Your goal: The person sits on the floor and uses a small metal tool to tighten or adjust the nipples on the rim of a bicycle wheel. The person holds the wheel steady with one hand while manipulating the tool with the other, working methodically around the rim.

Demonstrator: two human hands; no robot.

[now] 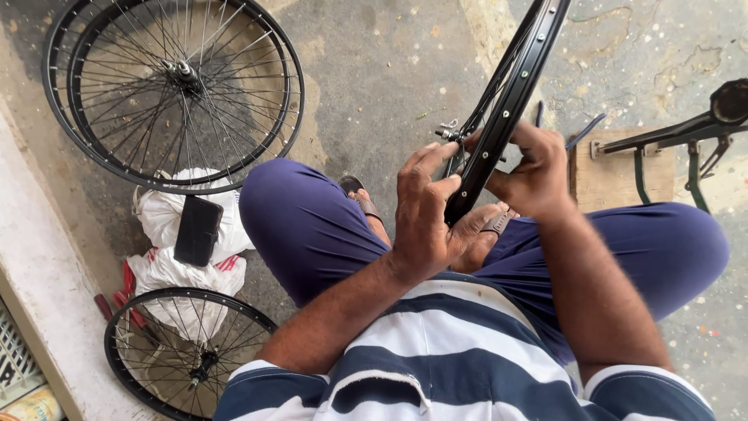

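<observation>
Grey, cracked ground (389, 70) fills the frame, with a pale concrete step (39, 265) down the left edge. At the bottom sits a person in a striped shirt (467, 351) and blue trousers (312, 226), knees spread wide.

Between the knees, in the upper middle of the frame, stands a black wheel rim (506, 101), seen edge-on and tilted. The left hand (425, 210) wraps around the lower part of the rim, fingers curled tight on it. The right hand (538, 171) grips the rim from the other side, a little higher, fingers closed on it too. A small metal hub (448, 132) pokes out just beside the left fingers.

In the upper left lie two big spoked wheels (175, 86), stacked one on the other. Below them sit white bags (187, 234) with a black pouch (197, 230) on top. A smaller spoked wheel (187, 351) lies in the lower left. At the right sits a wooden block (619, 175) with a dark metal stand (686, 132) on it.
</observation>
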